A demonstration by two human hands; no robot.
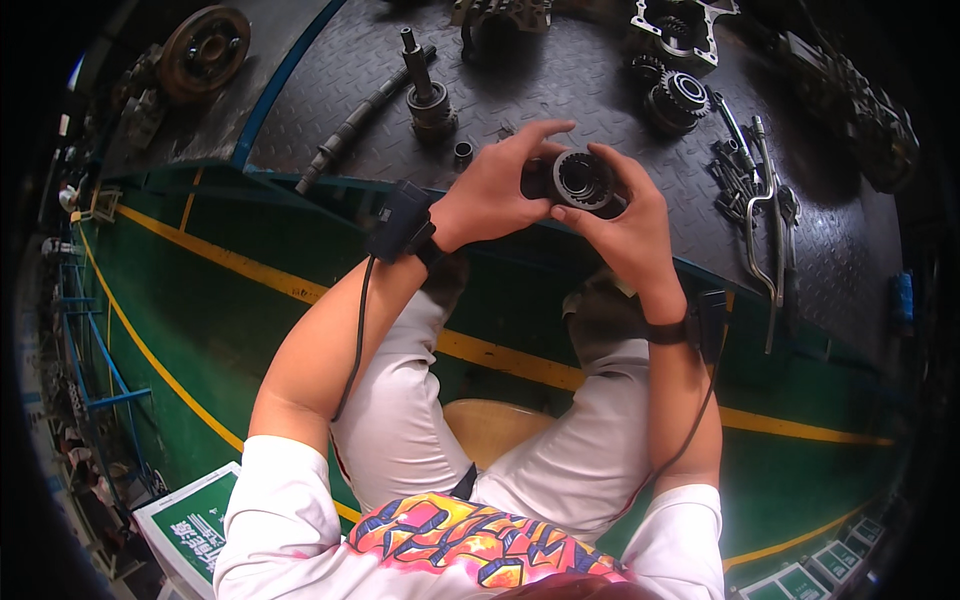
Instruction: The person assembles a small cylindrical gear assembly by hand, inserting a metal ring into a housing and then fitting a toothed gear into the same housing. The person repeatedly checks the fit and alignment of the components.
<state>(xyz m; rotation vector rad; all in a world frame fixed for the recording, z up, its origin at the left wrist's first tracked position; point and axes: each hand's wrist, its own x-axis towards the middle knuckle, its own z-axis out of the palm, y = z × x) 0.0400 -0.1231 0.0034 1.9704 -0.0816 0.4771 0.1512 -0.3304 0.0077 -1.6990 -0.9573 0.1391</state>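
Observation:
Between my two hands, over the near edge of the bench, is a toothed metal gear ring [581, 178] with a round bore facing up. My right hand [634, 214] grips it with fingers and thumb at its right side. My left hand [499, 187] is curved around its left side, index finger raised and thumb near the ring; whether it touches the ring is hard to tell. A small metal sleeve [463, 152] stands just left of my left hand. Behind it a splined shaft with a bearing [430, 105] stands upright, and a long splined shaft [352, 124] lies beside it.
On the checkered steel bench [555, 75] lie a gear assembly [679, 101], an open metal housing [675, 34], a pile of bolts [731, 176], a socket wrench [731, 124] and a bent speed-handle wrench [759, 202]. A rusty wheel-like disc [204, 54] is far left. A stool [495, 427] is beneath me.

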